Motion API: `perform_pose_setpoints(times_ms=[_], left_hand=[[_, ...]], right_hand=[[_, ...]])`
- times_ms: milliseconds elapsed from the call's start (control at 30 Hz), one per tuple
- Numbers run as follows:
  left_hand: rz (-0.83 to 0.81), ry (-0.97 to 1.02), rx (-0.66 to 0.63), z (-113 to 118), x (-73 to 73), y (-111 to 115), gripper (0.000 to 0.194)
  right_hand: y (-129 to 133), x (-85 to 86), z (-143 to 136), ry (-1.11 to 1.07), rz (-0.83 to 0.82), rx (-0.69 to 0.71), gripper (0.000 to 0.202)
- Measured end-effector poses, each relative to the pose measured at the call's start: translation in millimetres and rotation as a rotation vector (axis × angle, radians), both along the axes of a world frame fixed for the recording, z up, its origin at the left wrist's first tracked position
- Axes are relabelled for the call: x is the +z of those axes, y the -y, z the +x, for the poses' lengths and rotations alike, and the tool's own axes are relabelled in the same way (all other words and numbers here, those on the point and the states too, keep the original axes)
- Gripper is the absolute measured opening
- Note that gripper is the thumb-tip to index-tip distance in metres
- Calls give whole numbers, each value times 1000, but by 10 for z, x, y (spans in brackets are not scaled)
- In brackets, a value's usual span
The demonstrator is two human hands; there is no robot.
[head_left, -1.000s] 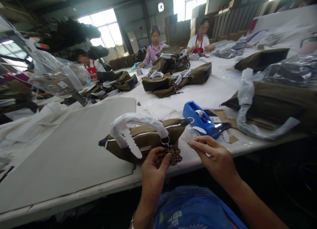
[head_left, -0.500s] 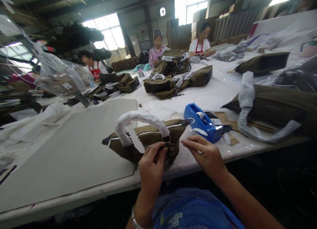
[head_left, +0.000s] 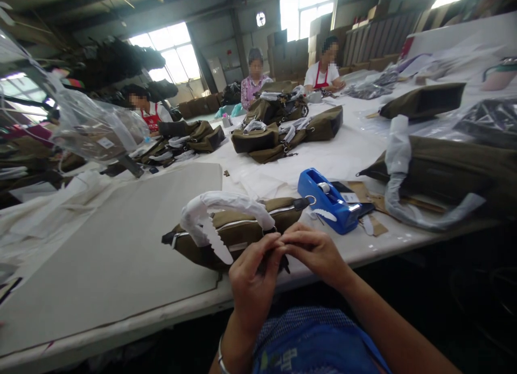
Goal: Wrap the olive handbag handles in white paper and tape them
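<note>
An olive-green handbag [head_left: 278, 204] with a silver zip stands upright on the table before me. White wrapping covers its raised handle [head_left: 226, 199], and a white serrated strip [head_left: 218, 242] hangs from it. My left hand [head_left: 254, 266] is closed at the bag's front, below the handle ring, pinching a leopard-patterned piece now mostly hidden behind the fingers. My right hand [head_left: 317, 253] is closed in a pinch, its fingertips meeting those of my left. Whatever lies between the right fingers is too small to make out. A blue tape dispenser [head_left: 329, 201] stands just beyond the right hand.
On the right lies another olive bag [head_left: 452, 169] with a wrapped handle. More bags [head_left: 258, 139] are piled further back. A grey board [head_left: 121, 244] covers the table's left part. A plastic-wrapped bundle [head_left: 100, 129] hangs at left. Several people work across the table.
My right hand has moved left, from beside the bag to my left hand's fingertips. The bag's handle has tipped slightly, and the leopard-patterned piece is now mostly covered.
</note>
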State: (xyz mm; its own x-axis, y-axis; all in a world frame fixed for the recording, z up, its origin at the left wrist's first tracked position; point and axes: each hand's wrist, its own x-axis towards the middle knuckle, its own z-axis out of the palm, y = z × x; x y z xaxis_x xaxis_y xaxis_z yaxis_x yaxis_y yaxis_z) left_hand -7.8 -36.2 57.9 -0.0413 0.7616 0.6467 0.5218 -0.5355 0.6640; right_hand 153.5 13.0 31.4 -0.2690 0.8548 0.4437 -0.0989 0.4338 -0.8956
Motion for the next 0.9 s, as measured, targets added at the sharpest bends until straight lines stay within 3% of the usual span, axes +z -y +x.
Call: perform_pose_setpoints(times_ms=[133,267,400,500,600,700,800,900], left_hand=[[-154,194,130,-43,-142,29,23],[-226,-23,267,-11,-240,39,18],[-268,-190,366,105,-252,23,37],[-293,-204,438,147,-229,-5,39],[-318,-96,386,101,-179,-25,32],[-397,71,247,-2,-121,-18,22],[-467,197,122,-93,-91,5,21],[-477,223,79,-131,-101,21,22]], right_hand=[[-48,-48,6,-126,-119,14,7],[-57,-61,10,-162,-148,9,9],[-60,-66,6,-93,-77,18,14],[-63,-33,21,22,0,29,13],[-56,43,49,133,51,6,8],[-29,140,64,233,112,-66,8],[10,223,48,341,171,-128,10],[43,273,15,425,190,-148,12]])
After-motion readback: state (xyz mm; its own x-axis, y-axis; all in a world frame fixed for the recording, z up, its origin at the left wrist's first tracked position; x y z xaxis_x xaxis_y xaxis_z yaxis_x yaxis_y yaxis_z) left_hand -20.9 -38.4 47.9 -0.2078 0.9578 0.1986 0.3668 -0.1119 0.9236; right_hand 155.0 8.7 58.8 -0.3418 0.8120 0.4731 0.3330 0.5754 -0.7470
